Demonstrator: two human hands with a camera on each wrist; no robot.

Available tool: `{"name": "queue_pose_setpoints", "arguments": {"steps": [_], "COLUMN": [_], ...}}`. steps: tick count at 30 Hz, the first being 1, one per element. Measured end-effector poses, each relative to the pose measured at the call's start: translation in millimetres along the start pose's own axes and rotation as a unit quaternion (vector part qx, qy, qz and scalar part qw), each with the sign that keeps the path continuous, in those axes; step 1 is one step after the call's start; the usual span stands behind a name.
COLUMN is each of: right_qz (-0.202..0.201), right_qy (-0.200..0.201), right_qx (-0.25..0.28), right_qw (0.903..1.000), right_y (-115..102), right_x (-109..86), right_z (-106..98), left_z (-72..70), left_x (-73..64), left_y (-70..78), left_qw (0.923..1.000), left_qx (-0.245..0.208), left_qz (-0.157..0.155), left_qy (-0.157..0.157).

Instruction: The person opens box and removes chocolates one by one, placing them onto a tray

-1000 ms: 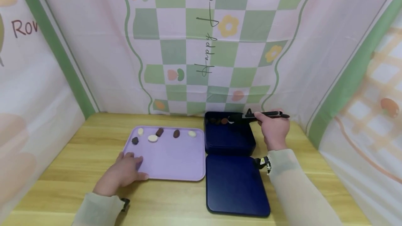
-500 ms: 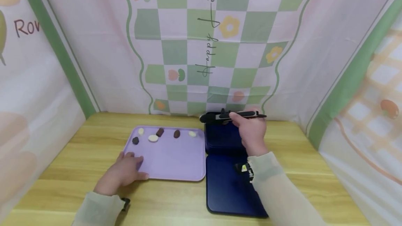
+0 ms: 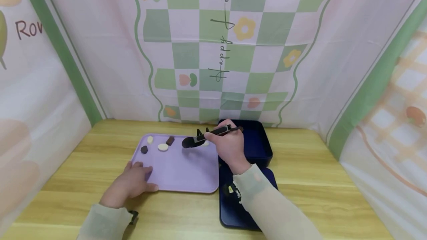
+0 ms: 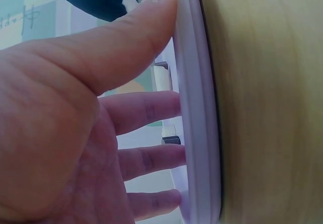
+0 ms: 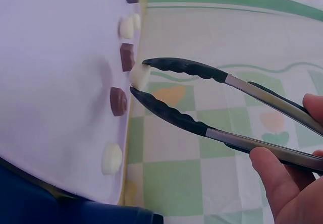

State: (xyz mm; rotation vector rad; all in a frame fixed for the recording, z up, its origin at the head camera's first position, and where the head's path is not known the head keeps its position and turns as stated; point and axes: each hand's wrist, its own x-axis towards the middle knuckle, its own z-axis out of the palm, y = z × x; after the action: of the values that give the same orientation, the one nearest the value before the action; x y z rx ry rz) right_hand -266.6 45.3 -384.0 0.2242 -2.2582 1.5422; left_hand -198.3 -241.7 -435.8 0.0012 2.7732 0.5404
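The tongs (image 3: 218, 131) swing from inside the blue box (image 3: 257, 140) to above the lilac tray (image 3: 183, 169), so what they carry is now clear of the box. We find our right hand (image 3: 230, 145) gripping them, and in the right wrist view their tips pinch 1 white piece (image 5: 140, 76), raised over the tray's far side and not set down. We count 6 loose pieces (image 3: 163, 147) lying along that side. Our left hand (image 3: 131, 182) rests, fingers relaxed, on the tray's near left corner, unchanged.
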Motion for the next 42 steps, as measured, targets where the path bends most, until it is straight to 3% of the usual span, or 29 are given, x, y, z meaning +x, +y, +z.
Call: {"name": "queue_pose_setpoints", "arguments": {"steps": [7,16,21,25,29,33,37,42], "right_qz": [-0.017,-0.037,-0.052,-0.048,-0.048,-0.049,-0.023,0.012], "right_qy": [-0.03,-0.022,0.005,0.048,0.08,0.088,0.08,0.061], "right_qx": [-0.019,-0.017,-0.007,-0.013,-0.046,-0.092,-0.149,-0.141], "right_qw": [0.9992,0.9989,0.9986,0.9976,0.9946,0.9907,0.9853,0.9881], "right_y": [-1,-6,-6,-7,-1,13,31,48], "right_x": [-4.7,-1.9,6.3,19.2,33.8,47.8,62.8,71.8], "right_z": [7,-1,-20,-47,-78,-97,-103,-98], "left_z": [-1.2,-2.3,-1.8,-2.6,-3.3,-2.4,-1.6,-1.8], "left_x": [-0.6,-0.6,-0.5,-1.2,-1.9,-1.8,-1.2,-1.1], "left_y": [1.9,1.4,0.2,0.8,1.8,2.0,1.7,2.3], "left_qw": [1.0,1.0,1.0,1.0,1.0,1.0,1.0,1.0], "left_qx": [-0.002,0.0,-0.003,-0.001,-0.003,-0.002,0.003,0.004], "left_qz": [-0.002,0.0,-0.003,-0.004,-0.007,-0.003,0.0,0.007], "left_qy": [0.0,0.006,0.003,0.001,-0.003,-0.003,-0.001,0.001]}}
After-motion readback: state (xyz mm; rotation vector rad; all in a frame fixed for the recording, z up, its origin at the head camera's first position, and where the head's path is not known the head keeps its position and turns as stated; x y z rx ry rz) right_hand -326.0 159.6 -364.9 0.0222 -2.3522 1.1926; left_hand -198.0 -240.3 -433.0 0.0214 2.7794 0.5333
